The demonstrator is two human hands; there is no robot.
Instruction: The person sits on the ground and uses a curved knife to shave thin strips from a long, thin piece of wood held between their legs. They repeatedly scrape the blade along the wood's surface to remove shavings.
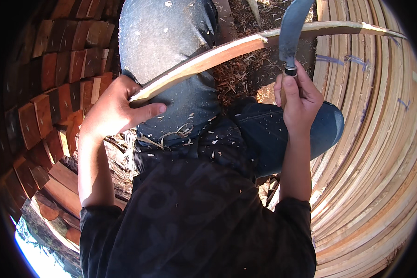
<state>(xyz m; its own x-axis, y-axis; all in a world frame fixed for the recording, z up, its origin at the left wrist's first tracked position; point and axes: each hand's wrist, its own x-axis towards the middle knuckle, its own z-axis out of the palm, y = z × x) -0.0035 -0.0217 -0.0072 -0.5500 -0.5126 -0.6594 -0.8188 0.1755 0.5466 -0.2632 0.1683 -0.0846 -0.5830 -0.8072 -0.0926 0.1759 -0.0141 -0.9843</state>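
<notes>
My left hand [116,109] grips the near end of a long, thin wooden strip [217,55], pale on top with reddish bark along its edge. The strip runs up and to the right across my raised left knee in blue jeans [167,41]. My right hand [299,97] is closed on the handle of a curved blade knife [291,32]. The knife's blade rests against the strip near its middle. Small wood chips lie scattered on my dark shirt [194,213] and jeans.
A large pile of pale, finished wooden strips [370,162] fills the right side. Short reddish wood blocks [55,92] are stacked on the left. Wood shavings [245,74] cover the ground between my knees.
</notes>
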